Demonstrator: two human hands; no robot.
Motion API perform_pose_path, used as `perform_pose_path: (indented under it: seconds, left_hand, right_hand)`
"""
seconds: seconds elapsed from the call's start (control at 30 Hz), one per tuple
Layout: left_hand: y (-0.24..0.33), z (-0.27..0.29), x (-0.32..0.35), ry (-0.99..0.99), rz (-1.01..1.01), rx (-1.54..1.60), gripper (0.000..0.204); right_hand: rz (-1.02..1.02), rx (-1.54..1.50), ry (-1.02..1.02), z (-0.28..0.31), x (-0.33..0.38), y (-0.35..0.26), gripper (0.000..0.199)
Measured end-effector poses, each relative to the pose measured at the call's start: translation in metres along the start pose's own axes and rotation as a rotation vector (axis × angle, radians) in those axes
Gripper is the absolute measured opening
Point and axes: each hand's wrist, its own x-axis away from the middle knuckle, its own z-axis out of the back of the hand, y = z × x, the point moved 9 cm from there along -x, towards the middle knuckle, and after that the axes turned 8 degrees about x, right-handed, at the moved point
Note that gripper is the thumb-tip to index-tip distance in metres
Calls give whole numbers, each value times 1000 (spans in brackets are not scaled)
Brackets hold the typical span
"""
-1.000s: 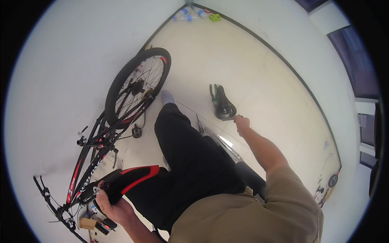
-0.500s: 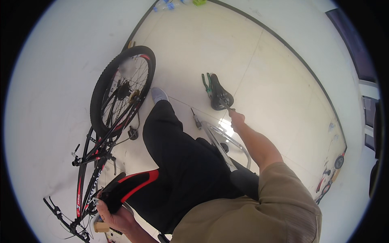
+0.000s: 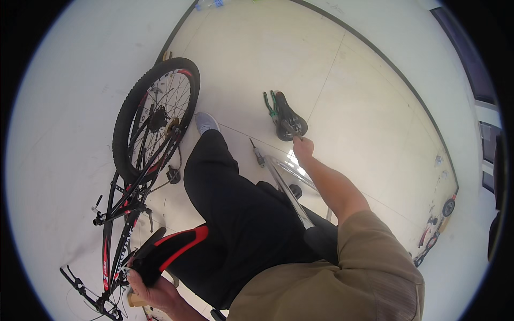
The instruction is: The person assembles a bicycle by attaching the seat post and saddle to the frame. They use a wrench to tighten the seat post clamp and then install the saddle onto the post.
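My right hand (image 3: 303, 149) reaches forward, its fingers closed around a short grey metal piece (image 3: 297, 137) at the wide end of a black bicycle saddle (image 3: 289, 119). The hand hides most of that piece, and I cannot tell whether it belongs to the saddle. Green-handled pliers (image 3: 272, 109) lie against the saddle's left side. At the lower left my left hand (image 3: 151, 291) grips the lower end of a curved black part with red stripes (image 3: 179, 242), held by my thigh. A bicycle (image 3: 124, 208) with a black and red frame lies to the left.
A stool with a bent silver tube frame (image 3: 289, 193) is under me. Beside it a slim pointed tool (image 3: 257, 154) lies on the pale tiled floor (image 3: 375, 139). More parts (image 3: 428, 241) lie at the far right, by the wall. Plastic bottles (image 3: 210, 5) are at the top.
My right hand has moved left and closer to the saddle, and less of the grey metal piece shows. The left hand keeps its grip. The whole view has shifted slightly.
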Motion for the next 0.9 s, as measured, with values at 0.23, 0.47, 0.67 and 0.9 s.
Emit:
perform_pose_path:
  seconds: [0.23, 0.47, 0.67, 0.9]
  left_hand:
    - [-6, 5, 0, 20, 21, -5, 37]
    - [-7, 2, 1, 22, 30, -43, 38]
    - [-10, 3, 3, 58, 35, -95, 39]
    - [-7, -3, 2, 33, 49, -100, 38]
  right_hand:
    - [214, 221, 40, 28, -18, -41, 38]
    - [77, 99, -6, 11, -51, -32, 39]
    - [-522, -709, -157, -31, -39, 3, 15]
    - [-430, -653, -202, -31, -43, 8, 25]
